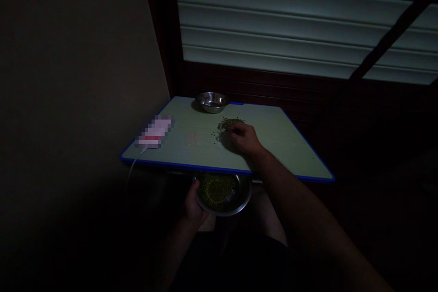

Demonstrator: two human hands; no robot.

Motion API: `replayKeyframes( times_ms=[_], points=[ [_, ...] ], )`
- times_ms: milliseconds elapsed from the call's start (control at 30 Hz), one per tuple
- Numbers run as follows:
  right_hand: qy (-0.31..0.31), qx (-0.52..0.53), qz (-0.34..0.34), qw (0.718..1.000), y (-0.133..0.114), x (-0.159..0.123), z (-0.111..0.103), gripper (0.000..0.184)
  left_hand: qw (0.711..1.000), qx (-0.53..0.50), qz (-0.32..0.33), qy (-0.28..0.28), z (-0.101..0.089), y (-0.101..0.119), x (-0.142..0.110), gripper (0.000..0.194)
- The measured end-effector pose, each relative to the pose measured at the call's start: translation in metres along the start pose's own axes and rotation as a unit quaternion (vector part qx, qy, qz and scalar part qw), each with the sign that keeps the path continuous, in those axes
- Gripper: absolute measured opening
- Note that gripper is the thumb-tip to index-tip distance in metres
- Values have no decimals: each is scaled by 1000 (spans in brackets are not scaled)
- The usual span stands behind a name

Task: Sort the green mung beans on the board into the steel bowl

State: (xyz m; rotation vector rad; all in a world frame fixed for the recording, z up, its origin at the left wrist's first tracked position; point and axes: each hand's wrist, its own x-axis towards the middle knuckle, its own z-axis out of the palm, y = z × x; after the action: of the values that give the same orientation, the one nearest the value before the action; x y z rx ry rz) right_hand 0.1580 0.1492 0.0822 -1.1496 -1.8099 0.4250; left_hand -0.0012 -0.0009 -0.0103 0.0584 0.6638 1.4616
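1. Cable (pixel 132 164), pale and slack, drops past the table (pixel 290 146) edge at centre left of the frame; it meets a flat pinkish item (pixel 155 130) whose face is blurred out for me.
2. Near the middle of the frame I see a pale scatter (pixel 194 139) on the tabletop, too dim to identify.
3. Below it, at lower centre, the left hand (pixel 195 205) grasps the left rim of a wide metal bowl (pixel 243 194), thumb over the lip. I judge the bowl stiff, smooth and fairly light; I would keep the thumb on the rim and support underneath, since it could tip.
4. Above, toward the back of the table, stands a small metal bowl (pixel 214 109), upright and untouched.
5. Greenish grains (pixel 215 189) lie in the wide bowl, at lower centre; a loose heap (pixel 226 123) of similar ones sits on the tabletop, just right of the frame's middle. I expect them light, hard and quick to roll, so I would gather them with bunched fingertips pressed low.
6. The right hand (pixel 244 138) is at that heap's near side, fingers curled together; I cannot tell whether grains are pinched in it.
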Motion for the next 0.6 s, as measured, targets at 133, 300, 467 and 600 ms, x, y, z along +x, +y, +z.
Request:
replayKeyframes(
  times_ms=[133, 300, 467, 600],
  points=[
    [11, 4, 1, 1000, -1, 0, -1, 15, 1000, 2, 8, -17, -1, 0, 1, 30],
    [10, -13, -4, 1000, -1, -1, -3, 16, 1000, 12, 0, -6, 1, 0, -1, 28],
    [-6, -9, 21, 1000, -5, -3, -7, 14, 1000, 9, 11, -4, 2, 0, -1, 27],
    [-28, 0, 26, 999, -8, -5, -9, 13, 1000, 10, 2, 3, 0, 0, 0, 28]
  ],
)
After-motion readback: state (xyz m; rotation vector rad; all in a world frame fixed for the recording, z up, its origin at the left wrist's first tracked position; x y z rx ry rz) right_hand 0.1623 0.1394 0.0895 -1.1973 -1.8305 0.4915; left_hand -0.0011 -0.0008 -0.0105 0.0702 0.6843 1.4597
